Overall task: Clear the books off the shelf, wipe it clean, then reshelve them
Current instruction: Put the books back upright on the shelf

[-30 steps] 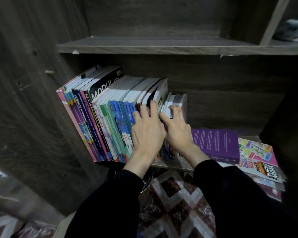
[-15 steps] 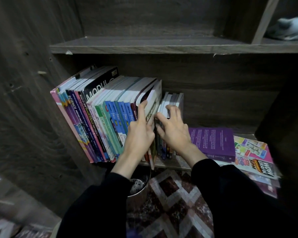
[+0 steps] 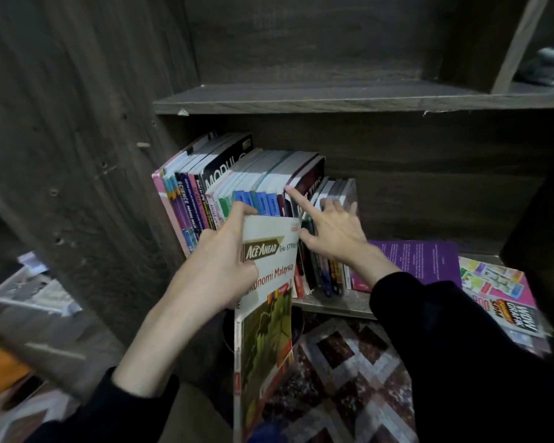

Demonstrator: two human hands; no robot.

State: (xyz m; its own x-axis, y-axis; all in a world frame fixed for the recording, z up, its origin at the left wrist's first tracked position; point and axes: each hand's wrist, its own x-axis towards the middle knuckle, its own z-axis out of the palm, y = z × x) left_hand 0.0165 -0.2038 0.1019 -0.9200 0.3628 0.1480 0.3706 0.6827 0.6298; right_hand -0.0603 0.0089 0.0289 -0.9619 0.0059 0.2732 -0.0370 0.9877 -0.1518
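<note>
My left hand (image 3: 219,266) grips a white "Ace Ahead" book (image 3: 266,314) by its top left corner and holds it out in front of the shelf (image 3: 333,306). A row of upright books (image 3: 231,193) leans against the left wall of the dark wooden shelf. My right hand (image 3: 333,231) is spread with straight fingers; its index fingertip touches the dark book at the row's right end, and the other fingers reach toward a shorter group of books (image 3: 333,193). A purple book (image 3: 419,257) lies flat further right.
Colourful magazines (image 3: 499,292) lie stacked at the shelf's right end, overhanging the edge. The shelf board above (image 3: 333,97) holds a pale cloth (image 3: 547,68) at far right. Below is a patterned tile floor (image 3: 339,362). Papers (image 3: 32,289) lie at far left.
My left hand has pulled the white book out of the row and toward me. My right hand has opened and now reaches to the dark book that stood beside it.
</note>
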